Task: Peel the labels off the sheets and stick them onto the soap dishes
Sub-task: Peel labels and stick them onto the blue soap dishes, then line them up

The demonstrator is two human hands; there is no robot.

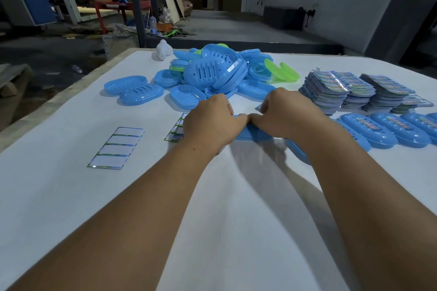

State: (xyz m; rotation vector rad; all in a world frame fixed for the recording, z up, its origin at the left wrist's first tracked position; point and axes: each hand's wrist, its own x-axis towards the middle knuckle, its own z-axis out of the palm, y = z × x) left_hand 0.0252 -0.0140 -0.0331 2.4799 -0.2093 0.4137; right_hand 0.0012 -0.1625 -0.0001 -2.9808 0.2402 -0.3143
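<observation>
Soap dish [254, 133] under both my hands: left hand [210, 123] and right hand [287, 113], fingers curled, thumbs pressing together; I should smooth the label outward.

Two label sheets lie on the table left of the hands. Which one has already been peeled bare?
The far-left sheet, lying alone: its rows are blank white with only green borders left. The other sheet, partly under the left hand, still shows printed labels.

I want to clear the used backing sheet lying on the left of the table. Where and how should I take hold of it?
The backing sheet lies flat on the table, apart from everything else, so there is no raised part to grip. Probably best to come from the left with the left hand, lift a near corner with a fingertip, then pinch that edge between thumb and finger.
</observation>
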